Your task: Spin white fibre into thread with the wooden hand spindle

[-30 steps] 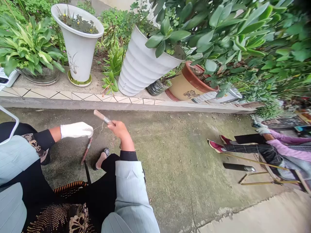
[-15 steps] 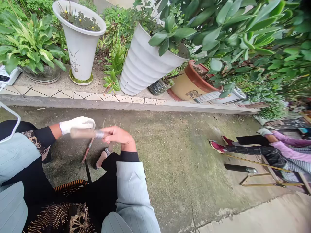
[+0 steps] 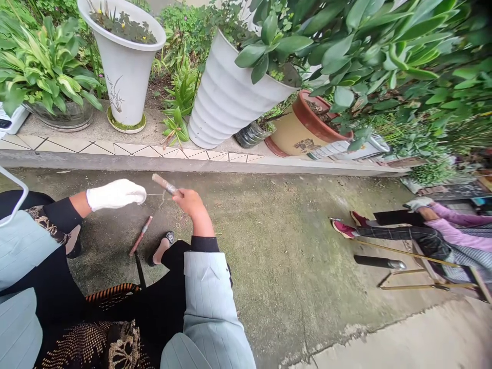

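My left hand (image 3: 115, 195) wears a white glove and is closed, held out over the concrete ground. My right hand (image 3: 190, 202) is bare and grips a short wooden handle with a metal band (image 3: 164, 183), its tip angled up and to the left. A very thin thread (image 3: 157, 194) seems to run between the glove and that handle. A similar wooden handle with a metal band (image 3: 140, 236) lies on the ground below my hands, close to my sandalled foot (image 3: 163, 247).
A low tiled curb (image 3: 154, 164) runs along the far side, with white planters (image 3: 125, 72) and a terracotta pot (image 3: 303, 128) behind it. To the right sits a person in lilac sleeves, with a gloved hand (image 3: 417, 204), beside a dark metal-tipped cylinder (image 3: 380, 262).
The wooden handle in my right hand has swung from lying level across towards the glove to pointing up and left. My hands have moved apart.
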A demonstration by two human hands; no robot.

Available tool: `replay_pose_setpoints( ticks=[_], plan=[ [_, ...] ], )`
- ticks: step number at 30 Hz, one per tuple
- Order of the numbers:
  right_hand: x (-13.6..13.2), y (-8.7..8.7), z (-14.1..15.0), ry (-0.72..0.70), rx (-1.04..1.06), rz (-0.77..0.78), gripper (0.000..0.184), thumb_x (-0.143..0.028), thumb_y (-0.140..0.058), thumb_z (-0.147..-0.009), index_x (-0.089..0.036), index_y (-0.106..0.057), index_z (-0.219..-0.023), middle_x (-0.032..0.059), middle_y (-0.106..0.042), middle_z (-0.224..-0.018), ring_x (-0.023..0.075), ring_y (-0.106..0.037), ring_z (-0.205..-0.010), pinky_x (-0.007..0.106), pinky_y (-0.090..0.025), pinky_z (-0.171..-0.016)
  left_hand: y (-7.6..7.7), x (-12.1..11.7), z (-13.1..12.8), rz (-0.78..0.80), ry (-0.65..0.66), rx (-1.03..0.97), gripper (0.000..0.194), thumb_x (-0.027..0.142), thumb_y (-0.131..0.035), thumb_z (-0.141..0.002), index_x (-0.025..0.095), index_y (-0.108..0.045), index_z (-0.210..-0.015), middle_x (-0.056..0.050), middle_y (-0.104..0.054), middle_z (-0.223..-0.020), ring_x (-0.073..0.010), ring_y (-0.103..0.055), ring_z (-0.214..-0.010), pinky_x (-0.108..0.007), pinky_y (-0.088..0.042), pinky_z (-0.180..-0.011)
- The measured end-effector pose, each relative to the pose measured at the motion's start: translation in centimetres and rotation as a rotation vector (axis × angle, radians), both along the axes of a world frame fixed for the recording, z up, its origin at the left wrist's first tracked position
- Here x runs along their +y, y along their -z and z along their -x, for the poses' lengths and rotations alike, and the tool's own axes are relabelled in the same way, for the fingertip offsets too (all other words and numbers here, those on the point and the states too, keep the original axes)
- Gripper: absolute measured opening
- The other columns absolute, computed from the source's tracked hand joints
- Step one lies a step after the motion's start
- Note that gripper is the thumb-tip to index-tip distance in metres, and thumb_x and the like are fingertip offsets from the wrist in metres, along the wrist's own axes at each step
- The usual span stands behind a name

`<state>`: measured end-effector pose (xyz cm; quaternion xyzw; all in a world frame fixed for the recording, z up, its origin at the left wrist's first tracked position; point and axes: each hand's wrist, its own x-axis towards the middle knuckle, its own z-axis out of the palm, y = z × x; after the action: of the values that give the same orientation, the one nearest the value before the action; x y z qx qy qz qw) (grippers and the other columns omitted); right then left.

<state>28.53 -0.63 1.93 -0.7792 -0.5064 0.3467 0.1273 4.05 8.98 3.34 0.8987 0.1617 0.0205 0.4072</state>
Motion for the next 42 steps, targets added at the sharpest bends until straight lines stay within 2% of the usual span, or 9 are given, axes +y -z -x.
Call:
replay_pose_setpoints(
  ticks=[6,8,10,14,20,25,33,39,42],
  plan=[
    [-0.8,-1.8,2.7,-0.713,0.661,0.469,0.019,-0.030,-0.068,-0.069,-0.016,-0.066,-0.081,-0.0034,-0.054,-0.060,0.0081,-0.046,-0.054,0.021,-0.036,-0.052,0.3,0.8,0.4,-0.093,-0.170,-0.001,0.030,0.038,-0.041,-0.088,0.017,-0.062,-0.080,-0.001,-0.064,-0.078,-0.0139,-0.053,-0.070,-0.022,-0.038,-0.069],
    [-1.2,-2.9,2.2,-0.642,0.923,0.291,0.034,-0.036,-0.072,-0.065,-0.015,-0.065,-0.091,-0.0036,-0.055,-0.065,0.0075,-0.046,-0.056,0.021,-0.038,-0.053,0.6,0.4,0.1,0.022,-0.230,-0.024,0.031,0.039,-0.040,-0.088,0.016,-0.061,-0.084,-0.002,-0.065,-0.082,-0.0147,-0.054,-0.073,-0.023,-0.040,-0.070],
    [-1.6,-3.7,1.0,-0.312,1.029,-0.076,0.039,-0.042,-0.072,-0.065,-0.015,-0.062,-0.090,-0.0037,-0.052,-0.064,0.0069,-0.042,-0.053,0.021,-0.037,-0.051,0.9,-0.3,-0.2,0.132,-0.216,-0.034,0.033,0.040,-0.039,-0.089,0.016,-0.060,-0.085,-0.002,-0.064,-0.082,-0.0144,-0.055,-0.072,-0.023,-0.041,-0.069],
    [-1.5,-3.5,-1.1,0.223,0.934,-0.409,0.031,-0.044,-0.070,-0.068,-0.017,-0.057,-0.076,-0.0026,-0.051,-0.064,0.0066,-0.040,-0.051,0.021,-0.035,-0.048,0.9,-1.5,-0.8,0.168,-0.064,-0.027,0.031,0.039,-0.040,-0.090,0.016,-0.058,-0.080,-0.001,-0.061,-0.077,-0.0128,-0.052,-0.069,-0.022,-0.040,-0.069],
    [-0.8,-1.4,-0.6,0.288,0.838,-0.331,0.027,-0.038,-0.069,-0.067,-0.015,-0.059,-0.077,-0.0032,-0.052,-0.061,0.0060,-0.042,-0.050,0.020,-0.035,-0.046,0.4,-2.5,-1.1,0.089,0.107,-0.045,0.026,0.029,-0.040,-0.090,0.016,-0.057,-0.075,0.000,-0.060,-0.072,-0.0110,-0.050,-0.064,-0.020,-0.037,-0.066],
    [-0.1,-0.2,0.1,0.263,0.606,-0.272,0.024,-0.035,-0.062,-0.072,-0.015,-0.061,-0.085,-0.0044,-0.051,-0.060,0.0065,-0.042,-0.048,0.020,-0.034,-0.047,0.5,-2.8,-1.0,0.106,0.122,-0.047,0.029,0.031,-0.039,-0.090,0.015,-0.058,-0.075,-0.001,-0.060,-0.072,-0.0107,-0.050,-0.063,-0.020,-0.036,-0.063],
    [-0.3,-1.1,-0.5,0.166,-0.288,-0.116,0.028,-0.038,-0.053,-0.084,-0.022,-0.065,-0.104,0.0073,-0.068,-0.093,0.0196,-0.060,-0.083,0.029,-0.041,-0.071,1.1,-2.5,-0.2,0.344,0.026,0.033,0.035,0.043,-0.040,-0.090,0.014,-0.058,-0.081,0.001,-0.054,-0.065,-0.0100,-0.045,-0.058,-0.020,-0.037,-0.058],
    [-0.7,-0.9,-0.4,-0.212,-0.274,0.196,0.021,-0.031,-0.061,-0.079,-0.020,-0.069,-0.095,0.0081,-0.069,-0.092,0.0185,-0.061,-0.080,0.026,-0.039,-0.065,-0.5,-0.6,0.2,0.202,-0.143,0.009,0.034,0.041,-0.043,-0.087,0.014,-0.062,-0.082,-0.001,-0.059,-0.073,-0.0105,-0.047,-0.062,-0.020,-0.039,-0.062],
    [-1.1,-1.2,-0.5,-0.413,-0.020,0.358,0.019,-0.026,-0.063,-0.077,-0.017,-0.071,-0.091,0.0029,-0.065,-0.072,0.0123,-0.055,-0.063,0.023,-0.038,-0.058,-0.7,0.2,0.4,0.224,-0.152,0.057,0.033,0.041,-0.045,-0.086,0.014,-0.063,-0.085,-0.001,-0.060,-0.073,-0.0109,-0.049,-0.063,-0.021,-0.039,-0.061]
  ],
)
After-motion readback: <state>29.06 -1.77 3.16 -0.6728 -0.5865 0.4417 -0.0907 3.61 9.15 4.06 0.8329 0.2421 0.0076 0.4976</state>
